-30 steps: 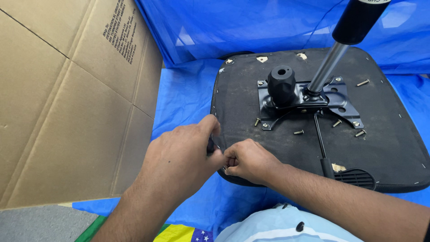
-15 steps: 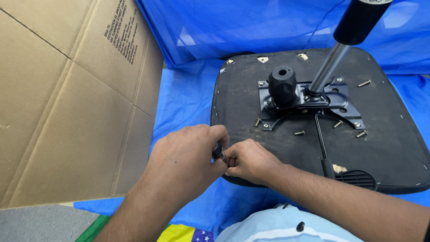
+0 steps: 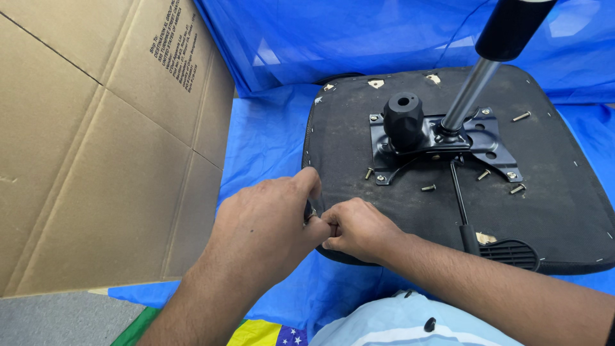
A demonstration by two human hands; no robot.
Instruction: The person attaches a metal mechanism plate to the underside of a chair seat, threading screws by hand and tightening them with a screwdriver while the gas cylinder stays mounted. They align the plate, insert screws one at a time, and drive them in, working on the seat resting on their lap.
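Note:
An upturned black chair seat (image 3: 551,211) lies on a blue sheet (image 3: 269,141), its metal mounting plate (image 3: 442,144) and gas cylinder (image 3: 471,96) pointing up. My left hand (image 3: 269,224) and my right hand (image 3: 359,230) meet at the seat's near left edge. Both pinch a small dark part (image 3: 310,211) between their fingertips; the fingers hide most of it. Several loose screws (image 3: 428,188) lie on the seat around the plate.
A large flattened cardboard box (image 3: 96,147) leans along the left side. Blue sheeting rises behind the seat. A black adjustment lever with a grip (image 3: 506,251) runs toward the seat's near edge. A colourful cloth (image 3: 256,333) lies at the bottom.
Both hands stay at the seat's near left edge. The left fingers have curled a little tighter over the small part.

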